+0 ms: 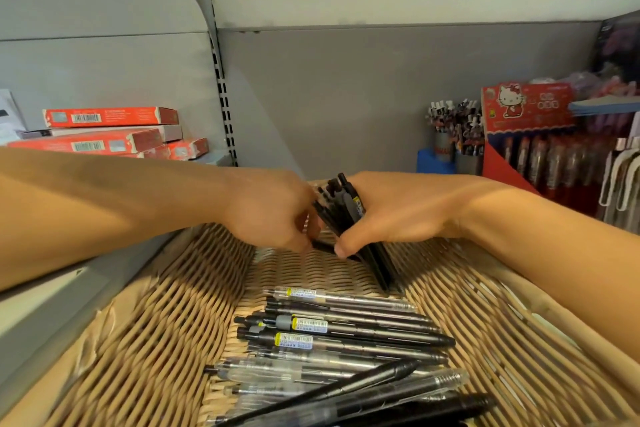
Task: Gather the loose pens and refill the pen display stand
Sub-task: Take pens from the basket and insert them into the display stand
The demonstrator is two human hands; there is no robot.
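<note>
A bundle of black pens [341, 208] stands tilted over the far end of a woven wicker basket [149, 319]. My right hand [398, 215] grips this bundle, thumb across its lower part. My left hand [273, 215] meets it from the left, its curled fingertips pinching a black pen at the bundle's lower edge. Several loose black and clear pens [346, 340] lie in a pile on the basket floor nearer to me. A red pen display stand [530, 135] with a cartoon cat header holds pens at the right.
Cups of pens [457, 135] stand at the back right beside the red stand. Red flat boxes [110, 132] are stacked on the shelf at the left. A grey shelf back panel and an upper shelf close in the space behind and above.
</note>
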